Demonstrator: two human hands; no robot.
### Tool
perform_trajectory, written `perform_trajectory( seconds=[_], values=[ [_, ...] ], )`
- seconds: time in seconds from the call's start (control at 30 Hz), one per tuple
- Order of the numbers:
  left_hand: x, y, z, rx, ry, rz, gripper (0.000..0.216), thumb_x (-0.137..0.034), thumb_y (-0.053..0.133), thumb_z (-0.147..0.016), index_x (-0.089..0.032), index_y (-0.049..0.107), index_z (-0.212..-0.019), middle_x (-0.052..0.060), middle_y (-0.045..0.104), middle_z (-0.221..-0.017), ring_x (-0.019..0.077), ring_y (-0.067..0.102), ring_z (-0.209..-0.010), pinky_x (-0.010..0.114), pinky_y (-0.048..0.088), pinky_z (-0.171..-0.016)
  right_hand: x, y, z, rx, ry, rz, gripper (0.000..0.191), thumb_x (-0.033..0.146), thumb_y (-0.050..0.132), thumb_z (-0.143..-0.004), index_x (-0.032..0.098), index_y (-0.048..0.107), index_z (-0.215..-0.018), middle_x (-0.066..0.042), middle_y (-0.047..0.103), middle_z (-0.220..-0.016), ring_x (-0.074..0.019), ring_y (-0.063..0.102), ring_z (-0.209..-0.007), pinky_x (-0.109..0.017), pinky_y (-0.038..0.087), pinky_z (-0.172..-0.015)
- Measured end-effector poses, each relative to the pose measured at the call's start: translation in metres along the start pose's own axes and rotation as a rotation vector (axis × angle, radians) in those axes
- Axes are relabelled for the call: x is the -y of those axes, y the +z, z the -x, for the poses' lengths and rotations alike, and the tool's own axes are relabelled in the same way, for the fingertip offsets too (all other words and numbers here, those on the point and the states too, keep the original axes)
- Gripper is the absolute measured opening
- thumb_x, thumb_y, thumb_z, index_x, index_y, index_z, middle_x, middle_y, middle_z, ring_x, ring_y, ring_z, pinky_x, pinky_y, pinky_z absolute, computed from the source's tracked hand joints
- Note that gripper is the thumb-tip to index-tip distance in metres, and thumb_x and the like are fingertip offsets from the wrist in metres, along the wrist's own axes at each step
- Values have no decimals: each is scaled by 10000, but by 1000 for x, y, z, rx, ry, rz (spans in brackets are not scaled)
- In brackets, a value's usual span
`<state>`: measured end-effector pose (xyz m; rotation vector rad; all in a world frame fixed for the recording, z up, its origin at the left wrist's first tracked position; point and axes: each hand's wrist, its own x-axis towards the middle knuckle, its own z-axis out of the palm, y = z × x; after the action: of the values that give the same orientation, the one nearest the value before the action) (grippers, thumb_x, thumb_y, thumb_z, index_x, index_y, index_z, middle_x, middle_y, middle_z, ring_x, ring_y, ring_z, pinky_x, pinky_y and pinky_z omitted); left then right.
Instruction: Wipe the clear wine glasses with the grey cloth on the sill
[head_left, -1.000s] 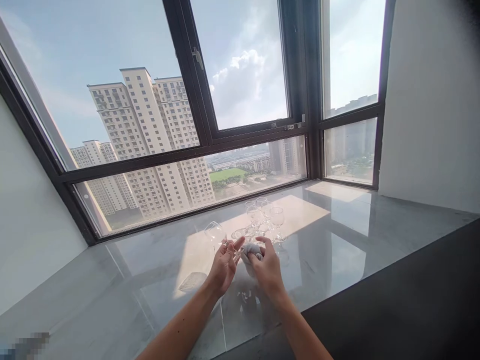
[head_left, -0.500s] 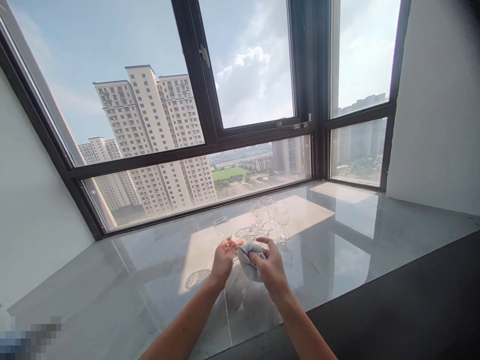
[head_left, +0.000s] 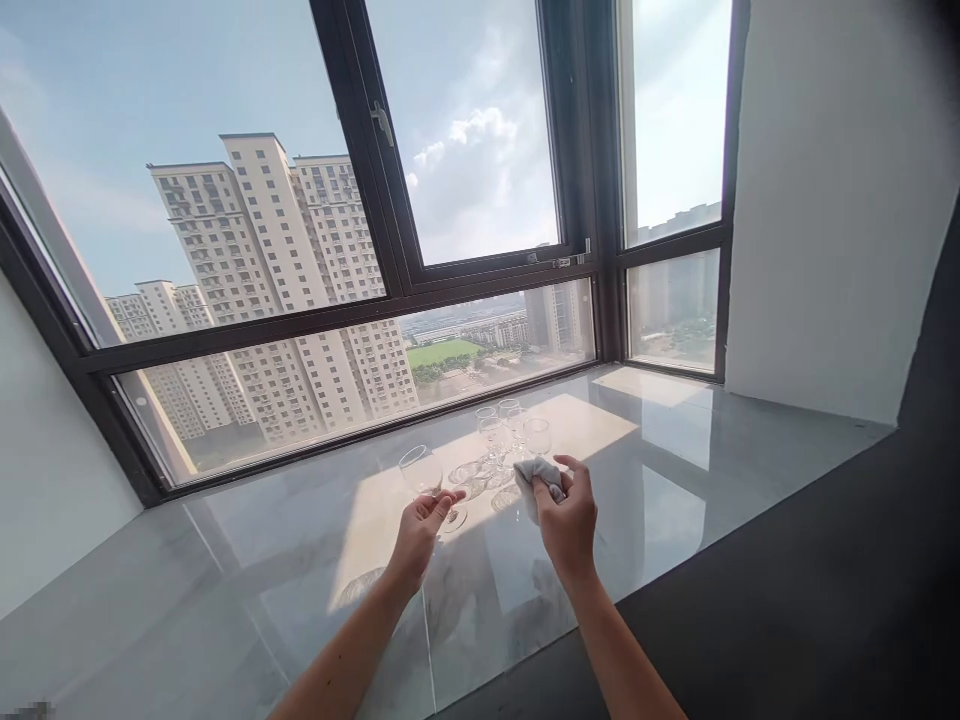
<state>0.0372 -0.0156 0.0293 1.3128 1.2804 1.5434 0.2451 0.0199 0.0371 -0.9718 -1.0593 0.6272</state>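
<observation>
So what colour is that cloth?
The cloth is light grey, and it shows best in the head view.

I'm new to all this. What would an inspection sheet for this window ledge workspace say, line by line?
Surface: glossy grey ledge, sunlit in patches.
Job's things: tilted stemmed glass, grey cloth, several other glasses standing close together.
Clutter: pixelated patch at lower left; cannot tell what it is.
Hands: left hand pinches the tilted glass near its stem; right hand grips the cloth, apart from that glass.
Cables: nothing seen.
Surroundings: dark window frames, pale walls, tower blocks outside.
</observation>
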Motion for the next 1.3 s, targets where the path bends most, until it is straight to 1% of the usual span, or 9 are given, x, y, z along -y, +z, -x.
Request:
perform_trajectory(
  seconds=[0.17, 0.33, 0.57, 0.73, 1.0, 1.07, 1.17, 1.23, 1.3],
  values=[
    [5, 1, -3, -5, 96, -302, 349, -496, 741, -712, -166, 758, -823, 83, 746, -898, 263, 661, -933, 372, 478, -878, -13, -31, -34, -197, 57, -48, 492, 414, 680, -743, 189, 538, -1157, -107, 707, -955, -229, 674, -791, -319, 511, -682],
    [19, 32, -17, 73, 140, -419, 270, -445, 717, -715, -181, 767, -746, 76, 750, -839, 249, 677, -863, 359, 497, -835, -30, -50, -51, -273, 172, -114, 521, 398, 695, -709, 198, 520, -1157, -86, 704, -925, -234, 678, -776, -317, 509, -660],
    [42, 75, -65, 40, 112, -537, 219, -396, 683, -690, -199, 775, -717, 61, 758, -802, 238, 682, -828, 338, 490, -790, -46, -56, -57, -250, 264, -136, 528, 396, 714, -669, 200, 523, -1120, -73, 692, -897, -244, 678, -786, -323, 517, -662],
    [51, 81, -91, 27, 68, -552, 307, -440, 674, -684, -175, 672, -528, 34, 707, -684, 199, 639, -700, 270, 432, -628, -45, -63, -63, -222, 283, -145, 521, 399, 722, -670, 196, 532, -1110, -89, 693, -921, -250, 682, -808, -312, 524, -649],
    [66, 84, -104, -7, 47, -488, 370, -507, 675, -694, -165, 595, -577, 17, 641, -661, 170, 608, -663, 230, 385, -567, -52, -65, -66, -218, 295, -172, 525, 396, 719, -667, 203, 528, -1116, -75, 703, -908, -233, 684, -774, -309, 527, -639],
    [67, 85, -103, -31, 58, -487, 345, -496, 693, -689, -173, 604, -606, 31, 656, -726, 200, 639, -763, 241, 429, -628, -52, -65, -65, -213, 298, -169, 536, 401, 720, -662, 202, 529, -1122, -71, 704, -904, -231, 684, -772, -310, 528, -640],
    [65, 83, -101, -126, 115, -576, 259, -446, 730, -681, -203, 682, -760, 73, 670, -1074, 247, 609, -1068, 276, 466, -839, -51, -64, -64, -220, 296, -155, 544, 402, 722, -644, 193, 537, -1111, -68, 702, -879, -236, 681, -771, -316, 526, -643],
    [64, 81, -100, -140, 122, -667, 317, -428, 742, -685, -231, 709, -931, 79, 577, -1319, 263, 523, -1235, 299, 440, -956, -50, -63, -63, -226, 297, -143, 545, 409, 722, -634, 187, 542, -1098, -69, 701, -860, -244, 679, -770, -324, 524, -643],
    [66, 79, -99, -74, 95, -733, 433, -427, 743, -695, -229, 688, -1076, 90, 468, -1462, 283, 460, -1318, 332, 410, -1025, -51, -62, -62, -219, 300, -131, 547, 422, 718, -632, 186, 543, -1094, -73, 701, -858, -249, 678, -767, -330, 522, -641]
  ],
)
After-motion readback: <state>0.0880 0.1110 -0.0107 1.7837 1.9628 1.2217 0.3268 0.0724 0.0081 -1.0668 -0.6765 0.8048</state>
